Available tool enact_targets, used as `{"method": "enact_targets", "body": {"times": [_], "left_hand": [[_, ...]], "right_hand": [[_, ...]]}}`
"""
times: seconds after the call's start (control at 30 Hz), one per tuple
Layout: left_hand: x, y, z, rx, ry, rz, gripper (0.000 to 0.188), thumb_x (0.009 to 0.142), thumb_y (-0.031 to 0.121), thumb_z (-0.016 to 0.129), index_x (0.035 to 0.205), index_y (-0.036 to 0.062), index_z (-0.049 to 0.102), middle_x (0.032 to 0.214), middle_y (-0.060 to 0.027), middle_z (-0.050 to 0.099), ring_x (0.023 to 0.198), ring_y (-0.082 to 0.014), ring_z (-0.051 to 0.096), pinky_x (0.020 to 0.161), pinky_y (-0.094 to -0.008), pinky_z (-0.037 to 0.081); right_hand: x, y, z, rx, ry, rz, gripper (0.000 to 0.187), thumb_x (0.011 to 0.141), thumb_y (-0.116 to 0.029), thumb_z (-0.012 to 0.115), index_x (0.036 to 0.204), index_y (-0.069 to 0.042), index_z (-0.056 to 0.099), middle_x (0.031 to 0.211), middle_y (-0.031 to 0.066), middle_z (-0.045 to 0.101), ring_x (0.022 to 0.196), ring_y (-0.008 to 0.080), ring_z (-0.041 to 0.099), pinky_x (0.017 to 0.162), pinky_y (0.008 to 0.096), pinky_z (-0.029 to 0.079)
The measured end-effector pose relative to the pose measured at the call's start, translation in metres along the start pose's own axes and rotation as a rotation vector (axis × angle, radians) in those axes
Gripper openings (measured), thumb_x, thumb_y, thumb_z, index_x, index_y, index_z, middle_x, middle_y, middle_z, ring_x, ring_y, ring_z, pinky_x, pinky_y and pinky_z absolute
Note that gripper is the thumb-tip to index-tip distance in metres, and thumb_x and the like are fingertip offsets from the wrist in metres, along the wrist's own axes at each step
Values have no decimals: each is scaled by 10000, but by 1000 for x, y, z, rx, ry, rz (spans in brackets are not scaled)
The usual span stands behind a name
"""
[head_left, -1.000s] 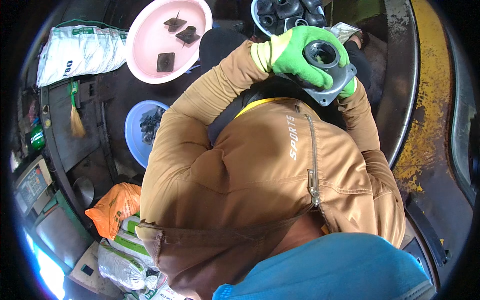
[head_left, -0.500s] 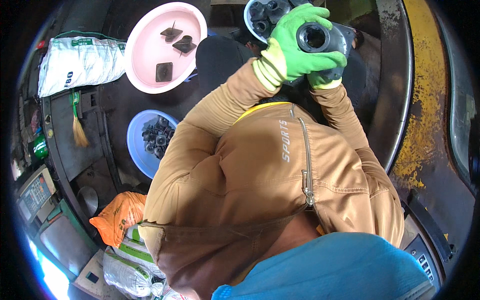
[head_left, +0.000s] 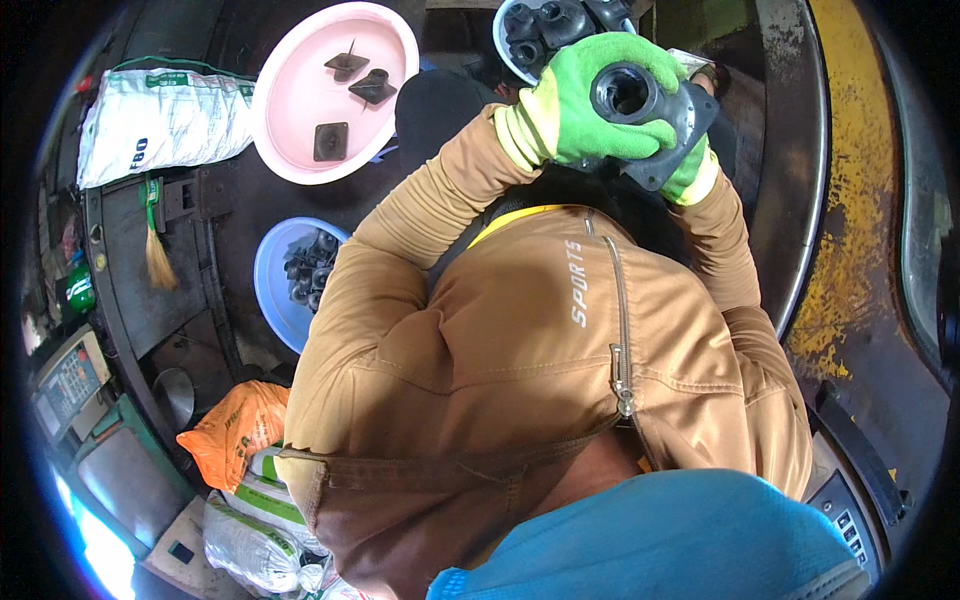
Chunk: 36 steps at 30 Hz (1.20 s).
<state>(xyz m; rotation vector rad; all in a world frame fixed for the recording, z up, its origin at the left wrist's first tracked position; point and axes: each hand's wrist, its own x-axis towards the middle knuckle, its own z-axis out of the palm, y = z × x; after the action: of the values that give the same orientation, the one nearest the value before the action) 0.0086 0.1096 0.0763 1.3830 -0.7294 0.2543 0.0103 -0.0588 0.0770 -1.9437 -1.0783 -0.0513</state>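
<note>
My left hand [head_left: 590,105], in a green glove, is wrapped round a black moulded flanged part [head_left: 690,110]. This part has a round open collar facing up and a flat plate with holes near its corners. My right hand [head_left: 698,175], also gloved in green, grips the plate from the right and below; its fingers are mostly hidden behind it. Just past my hands, a light blue basin [head_left: 508,62] contains several similar black parts [head_left: 560,22]. A pale flat thing [head_left: 690,62] shows beyond the held part, too little of it to name.
To the left, a pink basin [head_left: 268,120] has three dark flanged pieces inside. A blue basin [head_left: 275,300] of small black pieces sits nearer, beside my left arm. White sacks [head_left: 160,125], an orange bag [head_left: 235,425] and a small broom [head_left: 158,260] are farther left. Yellow machinery [head_left: 850,200] stands at right.
The black part has turned in my hands, so its plate shows more on the right. My right hand has shifted right to the plate's edge; my left hand has come slightly left and nearer.
</note>
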Motion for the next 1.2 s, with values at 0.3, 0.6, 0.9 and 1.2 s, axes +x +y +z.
{"method": "enact_targets", "body": {"times": [0.3,0.6,0.9,1.2], "left_hand": [[4,3,-18,-185,-349,-131,383,699,137,844,1036,40,689,1121,-121,704,1056,-230,662,963,-371,502],[15,-2,-30,-204,-538,-169,408,696,138,808,1063,29,668,1191,-129,667,1198,-265,578,1013,-405,458],[4,-4,23,475,394,178,462,581,272,914,944,98,688,1024,-88,705,952,-290,670,887,-400,523],[0,11,4,189,69,50,435,632,227,903,989,76,703,1013,-84,717,942,-241,685,876,-359,537]], "right_hand": [[-24,34,2,-128,-186,-178,661,736,-253,843,1314,-64,582,1299,99,603,1162,236,589,974,358,490],[-21,30,27,172,-31,-98,697,733,-227,845,1348,-86,546,1305,94,589,1207,227,570,1027,366,469],[-6,9,35,129,572,180,314,950,-194,621,1205,-12,600,1144,105,657,1011,221,643,869,321,523],[-1,-17,13,563,287,224,341,817,-179,747,1115,-39,659,1080,87,691,973,217,675,836,341,539]]}}
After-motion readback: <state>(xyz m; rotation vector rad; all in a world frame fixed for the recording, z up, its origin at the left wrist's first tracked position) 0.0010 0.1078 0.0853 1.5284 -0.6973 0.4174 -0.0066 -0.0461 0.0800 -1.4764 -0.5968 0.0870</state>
